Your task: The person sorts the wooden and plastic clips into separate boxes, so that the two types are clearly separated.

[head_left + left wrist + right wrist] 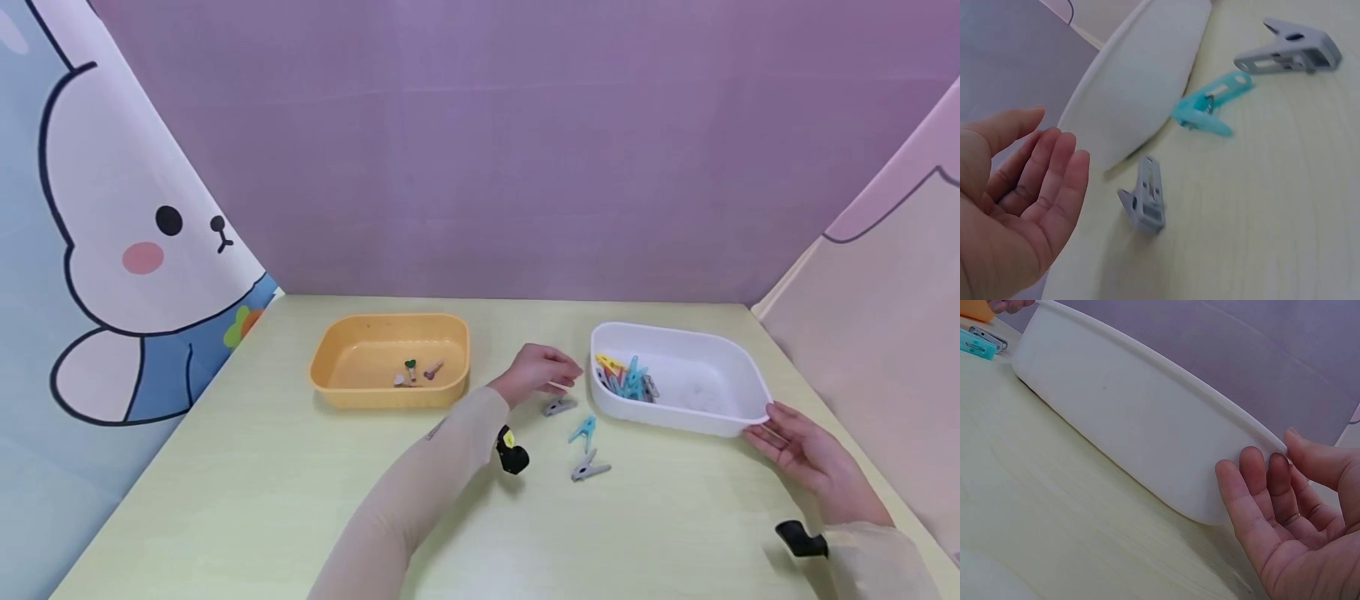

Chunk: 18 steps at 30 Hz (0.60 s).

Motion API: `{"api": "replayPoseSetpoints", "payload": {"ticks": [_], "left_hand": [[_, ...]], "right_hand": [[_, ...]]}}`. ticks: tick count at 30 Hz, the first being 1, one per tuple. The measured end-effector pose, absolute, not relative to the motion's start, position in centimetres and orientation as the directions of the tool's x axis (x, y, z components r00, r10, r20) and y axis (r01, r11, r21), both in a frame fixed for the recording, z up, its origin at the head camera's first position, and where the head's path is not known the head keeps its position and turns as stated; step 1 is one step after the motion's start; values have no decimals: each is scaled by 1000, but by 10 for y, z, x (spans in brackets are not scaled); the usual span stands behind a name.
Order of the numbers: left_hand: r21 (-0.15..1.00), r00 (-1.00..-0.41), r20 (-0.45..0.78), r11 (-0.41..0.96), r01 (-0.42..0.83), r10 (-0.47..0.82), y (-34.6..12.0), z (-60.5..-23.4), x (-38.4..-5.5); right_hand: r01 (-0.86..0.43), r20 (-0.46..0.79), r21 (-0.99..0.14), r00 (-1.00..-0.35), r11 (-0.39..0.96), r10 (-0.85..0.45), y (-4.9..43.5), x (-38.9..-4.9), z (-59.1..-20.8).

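My right hand (813, 462) holds the near right corner of a white plastic tub (708, 379). In the right wrist view the thumb lies at its rim and the fingers bear on the outer wall. Inside the tub's left end is a pile of clothespins (633, 381), blue, yellow and grey among them. Just left of the tub, my left hand (538, 372) hovers with loosely bent fingers and holds nothing. Below it lies a grey clothespin (1147, 197). A turquoise clothespin (584, 431) and another grey clothespin (590, 467) lie nearer on the table.
An orange-yellow tub (390, 399) stands on the left, with several small pegs (411, 367) inside, one topped with a green heart. The pale table (225, 500) ends at a purple backdrop (480, 167). Printed cloths hang at both sides.
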<state>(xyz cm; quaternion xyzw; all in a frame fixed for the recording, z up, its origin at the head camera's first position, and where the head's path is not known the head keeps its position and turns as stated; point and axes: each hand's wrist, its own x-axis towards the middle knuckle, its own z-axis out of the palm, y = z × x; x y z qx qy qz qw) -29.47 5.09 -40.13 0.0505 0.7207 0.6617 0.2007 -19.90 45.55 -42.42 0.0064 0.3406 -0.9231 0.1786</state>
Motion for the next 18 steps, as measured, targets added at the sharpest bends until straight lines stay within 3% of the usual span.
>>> {"api": "replayPoseSetpoints", "payload": {"ticks": [7,18], "left_hand": [[955,-922,-241,242,-169,305,41,-414,-292],[941,-887,-296,268,-206,355,26,-419,-287]], "right_hand": [[337,-125,-624,-934,-705,-336,457,-199,-426],[332,-113,-627,-934,-704,-340,457,-200,-427]]}}
